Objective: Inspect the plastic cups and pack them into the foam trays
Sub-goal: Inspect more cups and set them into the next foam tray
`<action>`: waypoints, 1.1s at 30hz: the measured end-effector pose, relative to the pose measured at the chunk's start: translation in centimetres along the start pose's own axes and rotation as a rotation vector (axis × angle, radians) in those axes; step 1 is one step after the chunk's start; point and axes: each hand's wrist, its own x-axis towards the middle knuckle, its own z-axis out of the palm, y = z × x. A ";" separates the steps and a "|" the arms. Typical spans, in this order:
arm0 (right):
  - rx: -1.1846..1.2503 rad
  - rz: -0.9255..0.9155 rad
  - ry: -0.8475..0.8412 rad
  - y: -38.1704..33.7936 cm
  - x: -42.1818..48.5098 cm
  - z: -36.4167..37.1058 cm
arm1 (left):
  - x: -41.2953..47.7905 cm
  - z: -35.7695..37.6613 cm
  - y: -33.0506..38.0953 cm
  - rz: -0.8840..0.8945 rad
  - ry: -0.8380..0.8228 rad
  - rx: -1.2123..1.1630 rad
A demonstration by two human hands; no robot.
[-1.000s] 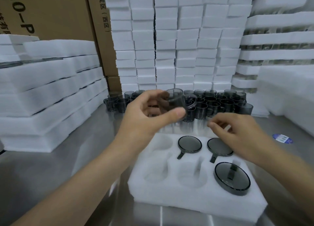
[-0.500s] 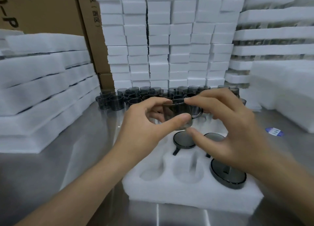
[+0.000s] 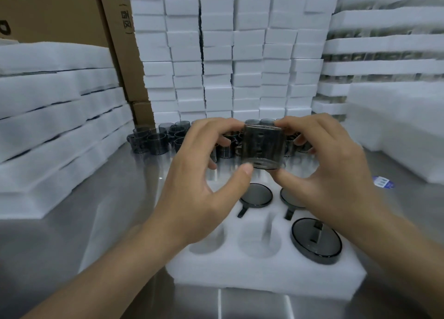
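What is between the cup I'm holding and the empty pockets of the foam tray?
Nothing visible. The left hand and right hand hold the cup over the far side of the foam tray. The front left pocket and front middle pocket lie open; packed cups fill other pockets.

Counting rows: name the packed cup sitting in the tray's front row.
The smoky grey plastic cup in the white foam tray's front-right pocket; the other two packed cups sit behind.

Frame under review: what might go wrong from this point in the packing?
The smoky plastic cup is pinched only by fingertips of the left hand and right hand above the foam tray; a slip could drop it onto the packed cups. Loose cups crowd the table just behind the hands, so a reach back might topple some.
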 end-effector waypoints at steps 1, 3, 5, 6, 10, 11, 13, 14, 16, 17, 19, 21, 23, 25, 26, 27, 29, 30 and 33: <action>0.009 0.005 -0.007 0.0 0.0 0.0 | 0.0 0.0 0.2 0.048 -0.013 0.030; 0.021 0.002 -0.024 -0.1 0.0 0.0 | -0.1 0.2 0.5 0.142 -0.050 0.083; 0.033 -0.006 -0.047 -0.3 0.0 0.0 | -0.2 0.3 0.7 0.201 -0.079 0.126; 0.040 -0.012 -0.059 -0.4 0.0 0.0 | -0.2 0.4 0.7 0.219 -0.085 0.137; 0.097 -0.015 -0.095 -1.0 0.0 0.0 | -0.3 0.3 0.7 0.233 -0.111 0.136; 0.123 -0.014 -0.100 -1.3 -0.1 -0.1 | -0.3 0.2 0.6 0.233 -0.129 0.138; 0.191 -0.013 -0.122 -1.9 -0.3 -0.1 | -0.3 0.3 0.6 0.250 -0.177 0.176; 0.232 -0.020 -0.140 -2.2 -0.3 -0.1 | -0.3 0.5 0.6 0.264 -0.200 0.200; 0.315 -0.036 -0.169 -2.6 -0.4 0.0 | -0.4 0.7 0.6 0.293 -0.219 0.203; 0.350 -0.039 -0.173 -2.7 -0.4 -0.1 | -0.4 0.6 0.5 0.307 -0.207 0.173; 0.397 -0.032 -0.165 -2.6 -0.4 -0.2 | -0.3 0.4 0.2 0.294 -0.152 0.069; 0.444 -0.008 -0.163 -2.4 -0.3 -0.4 | -0.1 0.1 -0.2 0.223 -0.128 -0.032; 0.494 0.006 -0.166 -2.2 -0.1 -0.7 | -0.2 0.2 -0.5 0.152 -0.171 -0.062; 0.531 0.008 -0.173 -2.1 0.0 -0.9 | -0.2 0.4 -0.7 0.083 -0.218 -0.068; 0.546 0.007 -0.178 -2.1 0.1 -1.0 | -0.1 0.5 -0.8 0.058 -0.223 -0.071; 0.556 0.003 -0.183 -2.0 0.1 -1.0 | -0.1 0.6 -0.9 0.050 -0.216 -0.067; 0.561 -0.005 -0.194 -1.9 0.1 -1.0 | 0.1 0.6 -1.0 0.060 -0.183 -0.046; 0.559 -0.006 -0.199 -1.9 0.2 -1.0 | 0.2 0.5 -1.1 0.064 -0.165 -0.034; 0.529 -0.010 -0.202 -1.5 0.4 -1.1 | 0.2 0.3 -1.4 0.045 -0.133 -0.003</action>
